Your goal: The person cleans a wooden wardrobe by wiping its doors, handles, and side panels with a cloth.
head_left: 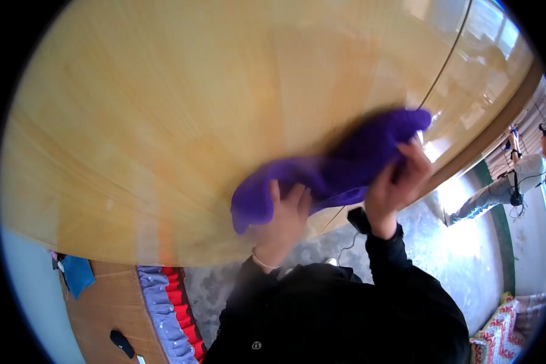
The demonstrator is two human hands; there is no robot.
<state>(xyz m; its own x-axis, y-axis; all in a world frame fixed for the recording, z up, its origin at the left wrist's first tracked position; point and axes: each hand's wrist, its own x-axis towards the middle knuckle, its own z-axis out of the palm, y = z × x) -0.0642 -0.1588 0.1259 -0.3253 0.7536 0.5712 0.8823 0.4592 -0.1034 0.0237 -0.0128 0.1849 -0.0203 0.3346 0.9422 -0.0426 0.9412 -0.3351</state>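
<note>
A purple cloth (352,151) lies bunched in a long, uneven strip on the glossy wooden table (194,91), near the edge closest to me. My left hand (282,215), with a bracelet at the wrist, rests on the cloth's left part, its fingers spread and slightly blurred. Toward the cloth's right end, my right hand (400,182) has its fingers bent against the fabric, with thumb and fingertips closed on it. Both sleeves are black.
At the right, a person (528,173) stands beyond the table's edge. A woven mat surface (97,303) with a dark cap (122,343) and a blue item (77,276) is at lower left. Patterned fabric (497,333) shows at lower right.
</note>
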